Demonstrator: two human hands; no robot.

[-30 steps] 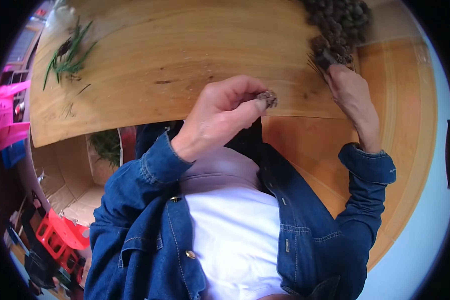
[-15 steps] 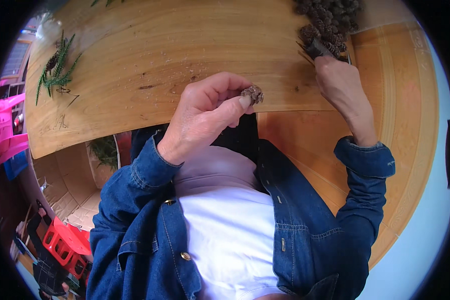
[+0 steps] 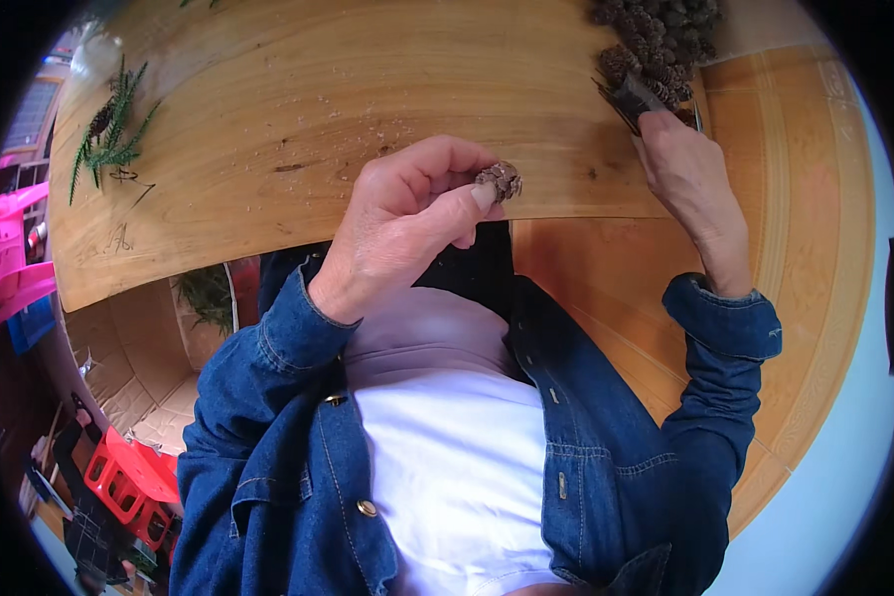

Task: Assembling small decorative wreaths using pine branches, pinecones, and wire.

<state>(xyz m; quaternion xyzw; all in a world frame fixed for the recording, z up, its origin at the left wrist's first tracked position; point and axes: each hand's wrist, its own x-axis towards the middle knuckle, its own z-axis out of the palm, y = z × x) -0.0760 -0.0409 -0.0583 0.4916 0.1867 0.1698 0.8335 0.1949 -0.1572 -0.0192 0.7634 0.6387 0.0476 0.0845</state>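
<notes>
My left hand [image 3: 392,223] is closed, pinching a small brown pine cone [image 3: 502,181] between thumb and fingers above the table's front edge. At the right side of the table my right hand [image 3: 693,174] reaches to a dark grey bundle [image 3: 638,96] with thin, wire-like dark strands poking out to its left. The fingers of this hand curl down at the bundle, and their tips are hidden, so what they grip cannot be made out. Just beyond the bundle lies a heap of dark brown pine cones [image 3: 656,40].
On the left of the wooden table [image 3: 417,79] lies a green artificial pine sprig [image 3: 114,124] with a small cone. Crumbs dot the tabletop. Below stands an open cardboard box [image 3: 134,343] with greenery [image 3: 207,296]. Pink [image 3: 5,248] and red [image 3: 134,487] plastic stools stand at the left.
My right hand has shifted slightly to the right at the dark bundle. My left hand, with the pine cone, has moved only a little up and left.
</notes>
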